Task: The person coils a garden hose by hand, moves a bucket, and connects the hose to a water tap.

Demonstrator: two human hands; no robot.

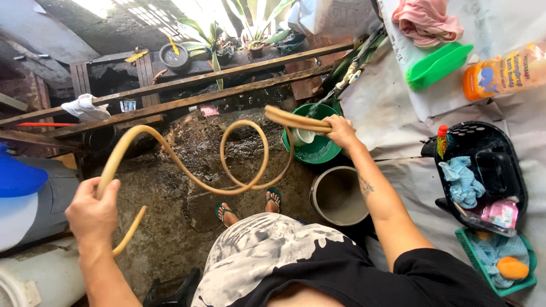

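Hose (pixel 187 170), tan and looped in the air over wet ground, is held at both ends: the left hand (pixel 94 213) is raised with fingers wrapped round it, the right hand (pixel 341 131) is outstretched, fingers closed on it, above a green basin (pixel 318 150).

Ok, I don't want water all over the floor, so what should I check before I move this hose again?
1. Left hand grip on the tan hose: ok, fist closed around it.
2. Right hand grip on the far part of the hose: ok, held over the green basin.
3. Hose free of kinks: not ok, it makes a full loop between the hands.
4. Water running in the hose: cannot tell.
5. Grey bucket ready to catch water: ok, upright beside the basin; it looks empty.
6. Footing: cannot tell, the concrete floor looks wet; feet in flip-flops.
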